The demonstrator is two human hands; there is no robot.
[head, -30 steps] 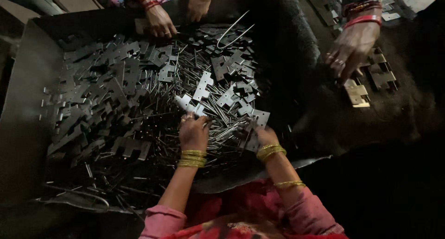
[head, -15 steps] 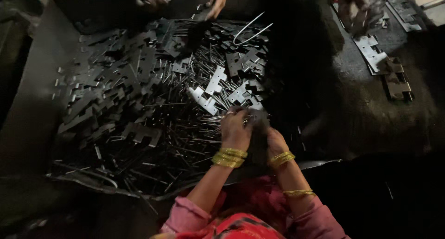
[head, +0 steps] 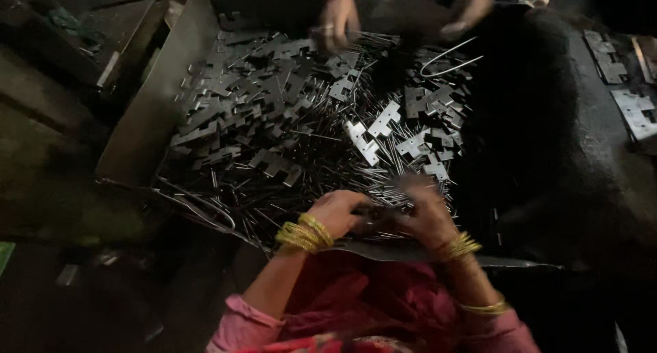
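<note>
In the head view, the person's left hand (head: 339, 211) and right hand (head: 426, 213) meet at the near edge of a big metal tray (head: 140, 131). The fingers of both curl inward around a small dark metal piece (head: 375, 219) held between them. The right hand is blurred, so how firmly it grips cannot be told. Gold bangles (head: 304, 233) sit on the left wrist, and more bangles show on the right wrist, above pink sleeves (head: 236, 322).

The tray is heaped with flat notched metal plates (head: 274, 100) and thin metal pins (head: 321, 168), all tangled together. A few paler plates (head: 373, 137) lie just beyond the hands, near the middle of the heap. A bent wire loop (head: 448, 59) rests on the pile toward the far right.

At the far edge, another person's hand (head: 337, 21) reaches into the plates, and a second hand (head: 462, 11) hovers beside it. More plates (head: 633, 110) lie on the dark surface to the right, well apart from the tray.
</note>
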